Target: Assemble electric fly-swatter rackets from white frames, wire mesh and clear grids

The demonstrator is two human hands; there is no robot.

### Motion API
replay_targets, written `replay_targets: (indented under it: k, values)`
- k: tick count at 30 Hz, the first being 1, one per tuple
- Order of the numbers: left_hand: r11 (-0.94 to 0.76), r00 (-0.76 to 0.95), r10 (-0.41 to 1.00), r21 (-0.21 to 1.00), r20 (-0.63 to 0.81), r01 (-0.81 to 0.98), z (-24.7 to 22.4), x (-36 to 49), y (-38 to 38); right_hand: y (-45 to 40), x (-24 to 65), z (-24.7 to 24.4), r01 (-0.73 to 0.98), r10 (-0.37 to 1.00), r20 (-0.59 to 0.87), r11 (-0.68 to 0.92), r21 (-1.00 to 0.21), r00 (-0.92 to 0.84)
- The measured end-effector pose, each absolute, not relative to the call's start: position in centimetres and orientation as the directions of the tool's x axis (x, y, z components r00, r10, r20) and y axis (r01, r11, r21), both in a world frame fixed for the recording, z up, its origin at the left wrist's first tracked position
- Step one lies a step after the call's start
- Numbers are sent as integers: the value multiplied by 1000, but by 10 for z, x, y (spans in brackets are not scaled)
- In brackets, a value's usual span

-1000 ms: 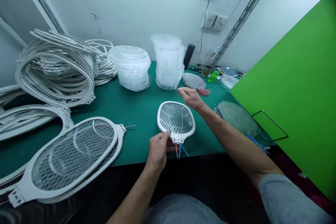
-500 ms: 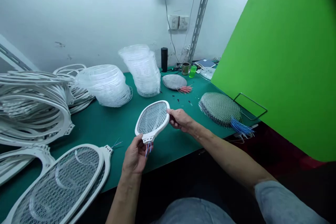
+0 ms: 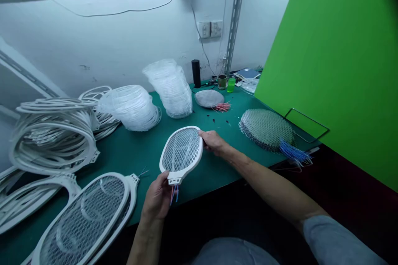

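Note:
Between my two hands is a white mosquito swatter head [image 3: 182, 149], an oval frame with metal mesh inside, tilted above the front of the table. My left hand [image 3: 157, 194] grips its narrow neck, thumb on top, with red and blue wires [image 3: 174, 194] dangling beside the fingers. My right hand [image 3: 214, 141] pinches the right rim of the frame; some of its fingers are hidden underneath. To the left, more mesh-filled swatter heads [image 3: 87, 215] lie overlapped near the table edge, with thin wires sticking out at one neck.
Empty white frames [image 3: 56, 140] are piled at the left. Clear plastic rings stand in two stacks [image 3: 171, 87] near the wall. At the right are mesh sheets [image 3: 265, 128], blue wires [image 3: 294, 152] and a large green board [image 3: 329, 70]. Red wires [image 3: 222, 107] touch a grey mesh pile [image 3: 209, 98].
The camera view has shifted, so the table's things appear slightly lower and farther right. Both hands keep their hold on the swatter head, which has tilted a little.

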State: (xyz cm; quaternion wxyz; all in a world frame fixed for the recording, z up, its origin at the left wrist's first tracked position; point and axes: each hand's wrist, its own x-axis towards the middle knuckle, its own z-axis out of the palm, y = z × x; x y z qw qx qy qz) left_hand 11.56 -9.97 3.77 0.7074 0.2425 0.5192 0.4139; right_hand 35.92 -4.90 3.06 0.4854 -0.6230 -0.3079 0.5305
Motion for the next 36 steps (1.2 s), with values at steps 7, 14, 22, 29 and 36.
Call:
replay_targets:
  k: [7, 14, 22, 29, 36]
  values:
    - [479, 216, 874, 844, -434, -241, 25, 120, -101, -72, 378, 11, -11, 895, -325, -338, -941, 307]
    - [487, 315, 860, 829, -401, -275, 28, 138, -98, -84, 388, 2, -6, 849, -366, -393, -919, 381]
    - [402, 369, 859, 913, -354, -62, 23, 113, -93, -92, 399, 0, 353, 893, -230, -374, -858, 386]
    - [221, 561, 750, 932, -351, 287, 48, 72, -70, -73, 417, -11, 866, 934, 337, 72, -495, 115]
    - [-272, 279, 959, 449, 51, 851, 36, 77, -37, -69, 411, -20, 879, 936, 344, 226, -420, -77]
